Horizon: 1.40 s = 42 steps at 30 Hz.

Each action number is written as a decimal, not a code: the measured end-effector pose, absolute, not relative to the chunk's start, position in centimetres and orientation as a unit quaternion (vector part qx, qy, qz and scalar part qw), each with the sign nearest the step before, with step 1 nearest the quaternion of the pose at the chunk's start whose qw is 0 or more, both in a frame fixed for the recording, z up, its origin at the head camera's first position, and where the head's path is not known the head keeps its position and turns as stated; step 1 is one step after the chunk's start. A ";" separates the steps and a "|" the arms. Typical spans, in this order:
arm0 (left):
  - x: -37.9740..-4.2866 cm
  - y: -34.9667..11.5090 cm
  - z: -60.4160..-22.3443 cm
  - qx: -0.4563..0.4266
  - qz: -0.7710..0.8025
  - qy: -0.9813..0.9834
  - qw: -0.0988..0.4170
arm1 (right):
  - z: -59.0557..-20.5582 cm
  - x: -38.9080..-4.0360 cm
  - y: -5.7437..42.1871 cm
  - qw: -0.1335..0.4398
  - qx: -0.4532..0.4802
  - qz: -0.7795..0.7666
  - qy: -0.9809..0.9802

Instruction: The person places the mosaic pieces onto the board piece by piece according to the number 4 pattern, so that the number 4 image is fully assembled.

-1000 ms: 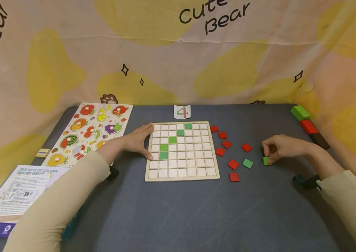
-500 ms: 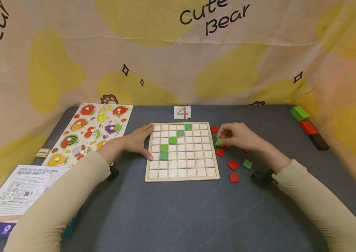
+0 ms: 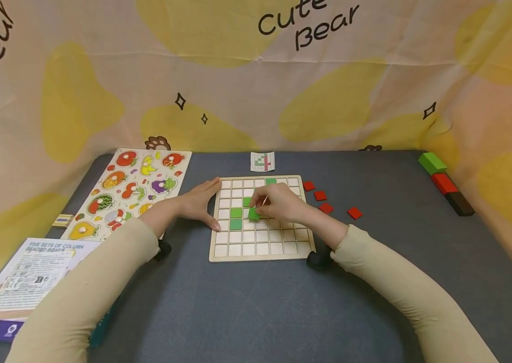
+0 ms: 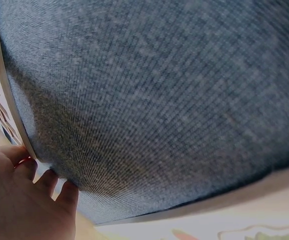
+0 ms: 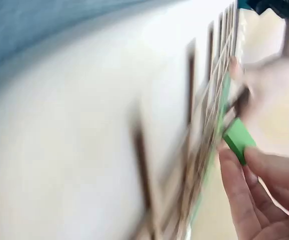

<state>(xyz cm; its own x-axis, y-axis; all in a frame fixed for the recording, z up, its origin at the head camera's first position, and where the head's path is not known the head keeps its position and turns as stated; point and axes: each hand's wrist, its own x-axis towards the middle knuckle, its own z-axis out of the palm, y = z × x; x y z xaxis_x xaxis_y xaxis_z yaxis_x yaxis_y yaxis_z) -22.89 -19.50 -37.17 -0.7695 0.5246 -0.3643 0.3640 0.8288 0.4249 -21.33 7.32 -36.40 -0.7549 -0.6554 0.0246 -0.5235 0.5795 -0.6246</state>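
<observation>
Our right grip pinches a green square tile at its eight o'clock; our left grip lies spread.

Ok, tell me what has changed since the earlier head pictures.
The right hand moved to the person's left, from the right part of the table past the red tiles to over the board, carrying the green tile it still pinches. The right arm now hides some loose tiles. The left hand stayed at the board's left edge; the pattern card stayed put.
</observation>
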 end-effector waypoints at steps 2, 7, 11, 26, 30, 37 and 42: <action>-22.9 -19.5 -37.2 0.239 0.166 0.926 0.239 | -36.6 -20.9 6.6 0.108 -0.338 -0.308 0.883; -22.9 -19.4 -37.1 0.235 0.164 0.928 0.240 | -36.9 -20.1 5.7 0.090 -0.341 -0.285 0.891; -23.0 -19.4 -37.1 0.232 0.162 0.928 0.241 | -37.1 -20.0 5.7 0.096 -0.344 -0.268 0.895; -22.9 -19.2 -37.0 0.224 0.162 0.929 0.246 | -37.4 -19.9 5.9 0.119 -0.371 -0.242 0.888; -23.0 -19.1 -37.3 0.229 0.165 0.928 0.244 | -37.1 -19.8 6.7 0.123 -0.376 -0.238 0.887; -23.0 -19.2 -37.4 0.231 0.171 0.926 0.246 | -36.4 -20.7 12.3 0.121 -0.362 -0.268 0.885; -23.1 -19.4 -37.4 0.232 0.168 0.926 0.247 | -36.1 -21.0 18.3 0.121 -0.323 -0.275 0.897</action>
<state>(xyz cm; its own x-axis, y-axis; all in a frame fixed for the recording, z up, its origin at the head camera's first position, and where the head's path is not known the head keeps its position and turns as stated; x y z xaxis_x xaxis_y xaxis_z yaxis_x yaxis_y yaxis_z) -23.07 -19.44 -37.36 -0.7700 0.5130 -0.3795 0.3474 0.8359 0.4250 -20.97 18.28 -36.09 -0.7614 -0.6470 -0.0396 -0.5141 0.6399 -0.5712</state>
